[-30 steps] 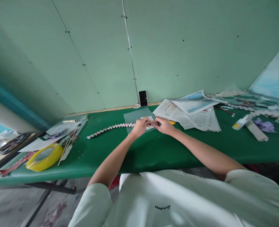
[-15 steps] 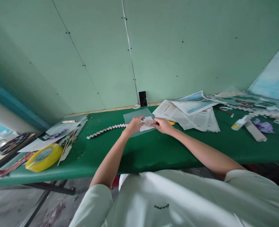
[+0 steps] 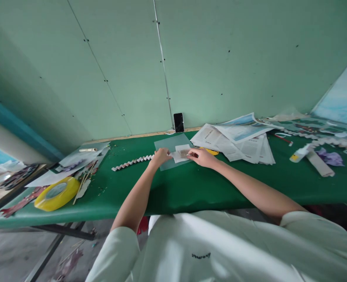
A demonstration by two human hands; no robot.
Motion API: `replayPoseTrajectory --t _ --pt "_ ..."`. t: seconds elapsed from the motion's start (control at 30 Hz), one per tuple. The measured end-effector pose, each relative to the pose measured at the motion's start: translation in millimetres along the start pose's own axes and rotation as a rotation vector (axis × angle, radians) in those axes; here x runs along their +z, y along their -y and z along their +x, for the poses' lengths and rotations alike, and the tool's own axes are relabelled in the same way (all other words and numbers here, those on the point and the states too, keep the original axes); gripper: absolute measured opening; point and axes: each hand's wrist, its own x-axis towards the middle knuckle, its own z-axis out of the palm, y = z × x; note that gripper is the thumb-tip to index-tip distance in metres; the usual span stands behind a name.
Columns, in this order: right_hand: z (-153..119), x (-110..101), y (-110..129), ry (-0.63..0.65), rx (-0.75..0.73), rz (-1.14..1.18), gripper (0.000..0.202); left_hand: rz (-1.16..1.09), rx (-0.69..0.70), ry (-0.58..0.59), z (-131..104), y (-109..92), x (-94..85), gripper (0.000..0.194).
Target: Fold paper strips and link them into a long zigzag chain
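Note:
A small piece of thin whitish paper (image 3: 178,156) with a brownish patch lies between my hands, over a translucent sheet (image 3: 173,141) on the green tabletop. My right hand (image 3: 203,157) pinches the paper's right edge between thumb and fingers. At the left edge, the closed fingers of my left hand (image 3: 162,156) meet the paper's lower left corner. A zigzag-folded paper strip (image 3: 132,161) stretches leftward from beside my left hand; its right end is hidden behind that hand. Partly covered by my right hand is a yellow object (image 3: 212,151).
Newspapers (image 3: 235,143) are piled at the right. Beyond them are a glue bottle (image 3: 299,153), a purple crumpled piece (image 3: 329,156) and more folded strips. A phone (image 3: 178,122) leans on the wall. A yellow tape roll (image 3: 57,194) and thin sticks (image 3: 84,182) occupy the left end.
My left hand has shifted slightly left and lower, its fingers now closer together at the paper's left edge. More of the paper shows, brownish patch included. My right hand stays at the right edge.

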Motion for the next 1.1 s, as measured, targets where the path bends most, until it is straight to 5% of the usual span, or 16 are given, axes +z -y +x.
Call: replayPoseTrajectory --t 0.23,0.4,0.73,0.97,1.1 --pt "-1.0 -0.1 -1.9 -0.031 0.021 -0.026 0.03 -0.303 0.212 -0.077 -5.6 -19.0 2.1 0.008" --pt "-1.3 -1.0 -1.5 -0.047 0.019 0.001 0.026 -0.781 0.267 0.209 -16.0 -38.5 -3.5 0.031" --pt "-1.8 -1.5 -1.0 -0.11 -0.004 0.026 0.027 -0.987 0.386 0.394 -35.8 -49.4 -20.8 0.044" --pt "-1.8 -0.9 -1.6 -0.133 0.019 0.048 0.032 -0.993 0.386 0.215 -29.6 -44.8 -10.5 0.049" --pt "-1.6 -2.2 1.8 -0.157 -0.004 0.049 0.031 -1.039 0.374 0.223 -23.3 -42.3 -3.3 0.049"
